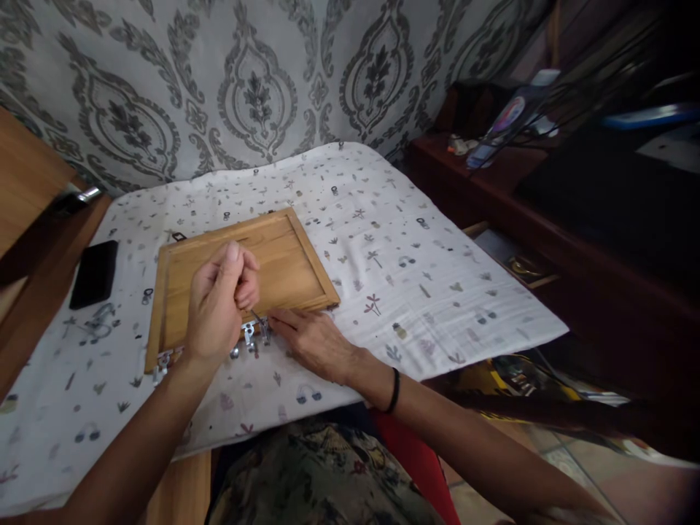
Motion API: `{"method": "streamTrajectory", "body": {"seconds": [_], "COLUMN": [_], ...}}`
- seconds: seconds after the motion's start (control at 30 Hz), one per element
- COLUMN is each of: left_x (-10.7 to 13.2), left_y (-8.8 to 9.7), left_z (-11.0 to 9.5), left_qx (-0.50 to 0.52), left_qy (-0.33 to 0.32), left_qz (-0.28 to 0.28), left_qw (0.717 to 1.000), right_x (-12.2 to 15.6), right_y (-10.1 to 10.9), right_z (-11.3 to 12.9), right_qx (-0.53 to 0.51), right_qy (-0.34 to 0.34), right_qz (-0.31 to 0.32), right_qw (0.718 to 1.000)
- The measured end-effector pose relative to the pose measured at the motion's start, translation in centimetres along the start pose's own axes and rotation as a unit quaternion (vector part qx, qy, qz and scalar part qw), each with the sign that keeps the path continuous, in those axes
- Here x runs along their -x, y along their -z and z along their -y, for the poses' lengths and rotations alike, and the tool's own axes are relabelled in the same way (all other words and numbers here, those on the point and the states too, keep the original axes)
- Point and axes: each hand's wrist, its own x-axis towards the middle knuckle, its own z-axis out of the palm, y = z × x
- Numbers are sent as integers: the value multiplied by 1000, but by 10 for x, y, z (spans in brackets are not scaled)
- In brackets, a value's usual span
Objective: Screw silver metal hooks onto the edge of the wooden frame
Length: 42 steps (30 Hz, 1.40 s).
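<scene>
A framed wooden cabinet door lies flat on a cloth-covered table. My left hand is closed in a fist above the door's near edge, around a screwdriver. Its handle is mostly hidden in the fist, and its thin shaft slants down toward a metal hinge. At that same edge, my right hand lies low with its fingertips pressed against the hinge. Metal hinge parts show beside it, and another hinge sits at the door's near left corner. The screw itself cannot be made out.
A black phone lies on the patterned white cloth at left. Wooden furniture with a metal handle borders the left side. To the right stands a dark red desk bearing a bottle, with an open drawer.
</scene>
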Motion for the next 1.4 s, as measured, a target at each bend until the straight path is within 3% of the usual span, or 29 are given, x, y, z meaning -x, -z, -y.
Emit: {"method": "streamTrajectory", "body": {"seconds": [0.13, 0.3, 0.37, 0.43, 0.63, 0.73, 1.07, 1.4], "left_x": [-3, -11, -12, -10, -1, -2, 2, 3], "left_y": [2, 16, 20, 21, 15, 14, 11, 11], "left_z": [-1, -4, -3, -2, -1, -3, -4, -3], "left_qx": [6, -17, -25, -20, 56, 64, 53, 40], "left_qy": [14, 49, 55, 52, -16, -23, -51, -22], "left_qz": [48, 277, 324, 312, 117, 71, 59, 53], "left_qw": [999, 959, 944, 948, 991, 995, 996, 998], "right_x": [0, 1, 2, 2, 2, 2, 1, 1], "right_y": [0, 3, 4, 3, -2, -3, -1, 0], "right_z": [0, 1, 1, 1, 0, -1, 0, 1], "right_qx": [-1, -2, -2, -1, 15, 15, -1, -19], "right_qy": [-3, -3, -1, 1, -1, -2, -5, -14], "right_qz": [1, 4, 1, -1, -17, -20, -11, 0], "right_qw": [1000, 1000, 1000, 1000, 1000, 1000, 1000, 1000]}}
